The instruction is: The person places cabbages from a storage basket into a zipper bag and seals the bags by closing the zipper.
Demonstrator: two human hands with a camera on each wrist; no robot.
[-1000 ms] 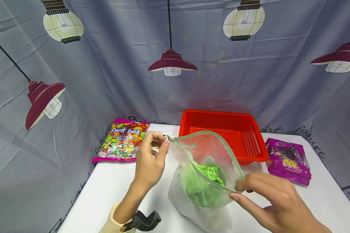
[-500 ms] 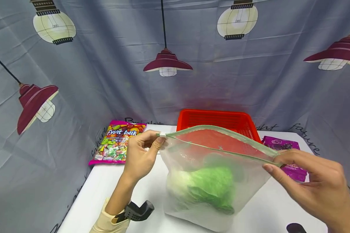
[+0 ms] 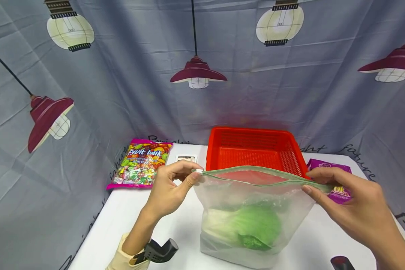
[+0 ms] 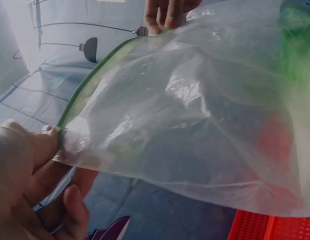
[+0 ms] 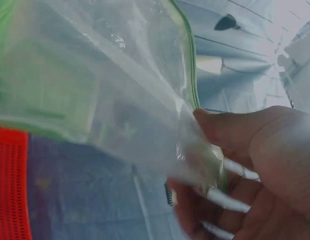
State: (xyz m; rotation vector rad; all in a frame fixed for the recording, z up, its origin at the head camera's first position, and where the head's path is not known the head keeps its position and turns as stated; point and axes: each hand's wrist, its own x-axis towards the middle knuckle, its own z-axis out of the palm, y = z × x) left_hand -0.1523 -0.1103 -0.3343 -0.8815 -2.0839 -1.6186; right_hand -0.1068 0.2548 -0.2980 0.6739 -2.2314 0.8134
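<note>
A frosted zip bag (image 3: 229,195) with a green zip edge hangs upright between my two hands, its mouth parted in the middle. Inside it lies a head of lettuce (image 3: 256,227), pale at the left and green at the right, seen through the plastic. My left hand (image 3: 172,191) pinches the bag's top left corner at the white slider (image 3: 199,171). With thumb and fingers, my right hand (image 3: 351,202) pinches the green edge near the top right corner. In the left wrist view, the left thumb (image 4: 45,145) presses on that corner.
Behind the bag stands a red plastic basket (image 3: 253,146). A colourful candy bag (image 3: 143,163) lies at the back left of the white table (image 3: 121,213). Partly hidden by the right hand is a purple packet (image 3: 341,195). A small card-like item (image 3: 186,158) lies behind the left hand.
The bag's mouth was wide and rounded; my right hand has moved right and drawn it out nearly straight. The lettuce now shows through the front wall. Most recently, the right hand has shifted slightly left.
</note>
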